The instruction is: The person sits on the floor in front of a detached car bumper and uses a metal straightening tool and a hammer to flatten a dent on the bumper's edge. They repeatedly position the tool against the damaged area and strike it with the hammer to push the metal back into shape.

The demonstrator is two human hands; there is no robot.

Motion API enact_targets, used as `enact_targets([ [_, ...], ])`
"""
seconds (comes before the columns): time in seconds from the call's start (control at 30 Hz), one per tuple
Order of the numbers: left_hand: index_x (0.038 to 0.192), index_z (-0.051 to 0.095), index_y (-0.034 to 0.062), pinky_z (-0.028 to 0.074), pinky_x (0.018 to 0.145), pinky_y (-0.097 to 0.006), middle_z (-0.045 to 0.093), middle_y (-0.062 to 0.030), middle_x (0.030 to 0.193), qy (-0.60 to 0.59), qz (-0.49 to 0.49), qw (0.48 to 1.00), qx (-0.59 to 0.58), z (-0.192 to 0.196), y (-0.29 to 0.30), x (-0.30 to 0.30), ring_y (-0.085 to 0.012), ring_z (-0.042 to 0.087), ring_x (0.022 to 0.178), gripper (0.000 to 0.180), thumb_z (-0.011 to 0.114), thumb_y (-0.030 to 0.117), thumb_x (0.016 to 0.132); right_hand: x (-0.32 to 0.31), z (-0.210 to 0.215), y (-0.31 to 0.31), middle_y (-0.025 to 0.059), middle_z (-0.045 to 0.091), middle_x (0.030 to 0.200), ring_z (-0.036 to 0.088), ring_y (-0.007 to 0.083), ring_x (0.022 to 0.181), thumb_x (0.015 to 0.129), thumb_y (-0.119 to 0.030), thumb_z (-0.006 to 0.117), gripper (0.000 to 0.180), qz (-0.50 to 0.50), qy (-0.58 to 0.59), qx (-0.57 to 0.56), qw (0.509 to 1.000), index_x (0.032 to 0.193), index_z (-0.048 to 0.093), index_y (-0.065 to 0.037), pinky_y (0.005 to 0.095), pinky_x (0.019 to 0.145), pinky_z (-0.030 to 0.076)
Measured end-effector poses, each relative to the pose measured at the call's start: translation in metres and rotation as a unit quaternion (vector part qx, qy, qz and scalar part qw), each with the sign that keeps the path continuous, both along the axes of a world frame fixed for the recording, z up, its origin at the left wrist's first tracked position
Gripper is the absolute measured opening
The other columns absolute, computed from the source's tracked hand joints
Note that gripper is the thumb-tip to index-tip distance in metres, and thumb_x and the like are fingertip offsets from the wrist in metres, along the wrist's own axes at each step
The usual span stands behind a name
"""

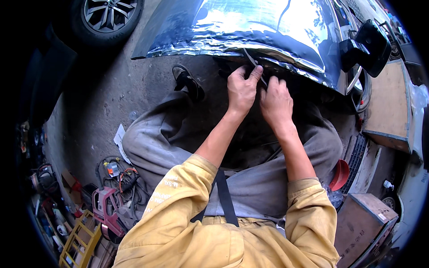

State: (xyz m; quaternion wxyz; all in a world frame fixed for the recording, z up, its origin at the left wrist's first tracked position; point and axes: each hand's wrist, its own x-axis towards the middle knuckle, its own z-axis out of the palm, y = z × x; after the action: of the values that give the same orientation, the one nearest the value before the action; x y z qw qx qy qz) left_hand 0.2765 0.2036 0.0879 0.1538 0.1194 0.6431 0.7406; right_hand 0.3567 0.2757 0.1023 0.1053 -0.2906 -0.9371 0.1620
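- Tool (249, 56): thin, grey and pointed, held between the two hands at the panel's lower edge. Its tip slants up and to the left, overlapping the crumpled rim from this view; whether it touches the metal cannot be told.
- Left hand (241, 93): closed in a pinch, the thumb laid along the tool's middle and the fingers bent behind it.
- Right hand (277, 102): just beside the left and slightly lower, fingers curled nearly closed round the tool's lower end; the fingertips are partly hidden.
- Panel (210, 27): dark blue, glossy, part of a car, its lower edge dented and rippled above both hands. A black mirror (374, 48) stands out at its right.
- Person: seated on the grey floor (107, 98), knees spread, in grey trousers (149, 136) and a yellow shirt (178, 228), with a black strap (226, 198) at the waist. One dark shoe (187, 80) shows beyond the left knee.
- Left side: a wheel (109, 15) at the top; lower down, a white sheet (119, 139) by the knee, tangled cables (129, 190), a reddish machine (105, 203) and a yellow frame (80, 241).
- Right side: a red bowl (340, 175) near the right knee, a large wooden box (386, 107) above it, and a smaller box (359, 228) below.
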Motion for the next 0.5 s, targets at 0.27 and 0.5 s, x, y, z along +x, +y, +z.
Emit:
enact_targets([
  [0.27, 0.084, 0.067, -0.0022, 0.042, 0.063, -0.025, 0.063, -0.0001, 0.074, -0.018, 0.001, 1.0, 0.014, -0.002, 0.005, 0.005, -0.0072, 0.05, 0.068, 0.031, 0.073, 0.027, 0.092, 0.013, -0.026, 0.021, 0.0258, 0.064, 0.08, 0.062, 0.0473, 0.079, 0.092, -0.03, 0.064, 0.032, -0.025, 0.002, -0.027, 0.999, 0.085, 0.052, -0.001, 0.0543, 0.068, 0.049],
  [0.5, 0.084, 0.067, -0.0033, 0.045, 0.06, -0.029, 0.065, -0.0037, 0.07, -0.026, 0.0, 1.0, -0.009, 0.004, -0.002, 0.005, -0.0093, 0.055, 0.065, 0.028, 0.071, 0.024, 0.092, 0.017, -0.017, 0.013, 0.0274, 0.063, 0.088, 0.062, 0.0477, 0.085, 0.091, -0.033, 0.065, 0.036, 0.02, 0.017, -0.058, 0.998, 0.091, 0.052, 0.0, 0.054, 0.073, 0.05],
])
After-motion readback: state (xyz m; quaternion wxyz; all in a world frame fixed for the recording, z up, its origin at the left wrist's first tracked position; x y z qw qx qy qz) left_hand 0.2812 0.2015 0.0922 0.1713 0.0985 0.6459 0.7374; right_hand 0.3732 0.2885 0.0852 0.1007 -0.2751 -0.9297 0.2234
